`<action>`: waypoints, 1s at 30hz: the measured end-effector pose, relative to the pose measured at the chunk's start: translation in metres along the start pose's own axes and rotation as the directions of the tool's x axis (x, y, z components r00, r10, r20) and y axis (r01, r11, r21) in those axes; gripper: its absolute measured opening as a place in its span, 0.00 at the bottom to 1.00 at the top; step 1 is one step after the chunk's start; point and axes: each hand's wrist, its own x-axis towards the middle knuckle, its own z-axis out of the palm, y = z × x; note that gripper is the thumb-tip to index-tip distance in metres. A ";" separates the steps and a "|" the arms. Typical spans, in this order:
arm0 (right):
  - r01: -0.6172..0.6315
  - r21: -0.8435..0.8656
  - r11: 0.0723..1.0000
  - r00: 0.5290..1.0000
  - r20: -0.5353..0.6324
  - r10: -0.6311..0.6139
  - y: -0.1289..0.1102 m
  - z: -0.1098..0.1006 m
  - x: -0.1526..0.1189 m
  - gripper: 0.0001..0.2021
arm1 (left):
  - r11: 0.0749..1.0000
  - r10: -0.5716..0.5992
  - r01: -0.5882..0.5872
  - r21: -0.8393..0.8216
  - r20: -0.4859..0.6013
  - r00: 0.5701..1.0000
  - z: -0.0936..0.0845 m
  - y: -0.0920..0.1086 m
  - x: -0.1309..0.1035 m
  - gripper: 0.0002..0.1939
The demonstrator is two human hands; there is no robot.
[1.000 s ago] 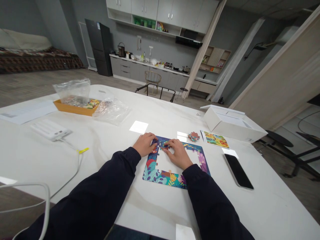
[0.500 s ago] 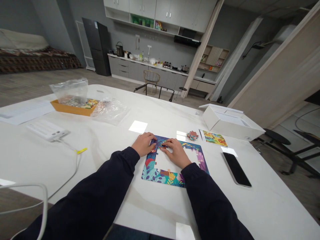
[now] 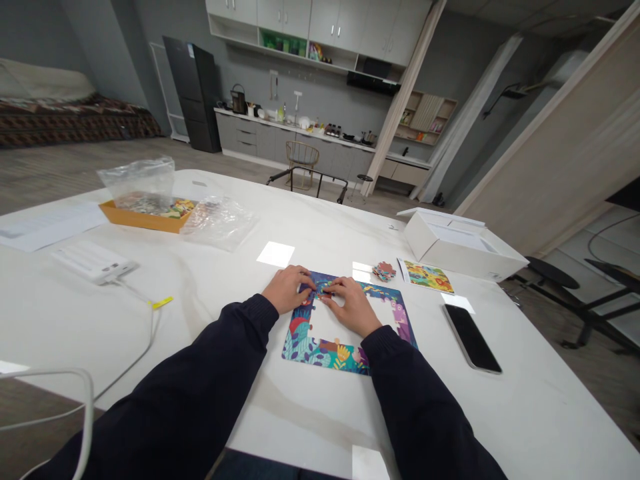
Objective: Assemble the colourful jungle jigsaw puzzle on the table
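A jigsaw puzzle (image 3: 305, 347) with a colourful leafy border lies flat on the table in front of me, its middle showing white. My left hand (image 3: 287, 289) rests at the puzzle's upper left corner, thumb and fingers apart, fingertips on the border. Just inside the upper border, my right hand (image 3: 353, 308) pinches a small puzzle piece (image 3: 325, 295), mostly covered by the fingers. Behind the puzzle to the right is a small pile of loose puzzle pieces (image 3: 385, 271). Next to it lies a colourful picture card (image 3: 429, 276).
A phone (image 3: 471, 338) lies to the right, with a white box (image 3: 457, 243) behind it. At the left are a yellow tray (image 3: 143, 217) of pieces, clear plastic bags (image 3: 220, 221), a white power bank (image 3: 94, 262) with its cable, and paper sheets (image 3: 50, 223).
Both hands keep almost the same place on the puzzle. The whole view has shifted very slightly; no object has visibly moved on the table.
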 end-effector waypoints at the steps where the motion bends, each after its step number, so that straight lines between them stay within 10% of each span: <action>1: 0.003 0.000 1.000 1.000 0.000 -0.003 0.000 0.000 0.000 0.09 | 1.000 0.010 -0.010 0.000 0.001 1.000 0.000 0.000 0.000 0.10; 23: -0.005 -0.173 0.985 1.000 -0.012 0.003 -0.008 -0.006 0.000 0.10 | 0.997 0.072 -0.073 0.019 0.054 0.996 0.000 0.002 0.000 0.15; 30: -0.224 -0.128 0.966 0.958 -0.210 0.194 0.075 -0.071 0.002 0.16 | 0.996 0.088 -0.088 -0.007 0.015 0.996 -0.001 0.002 -0.001 0.13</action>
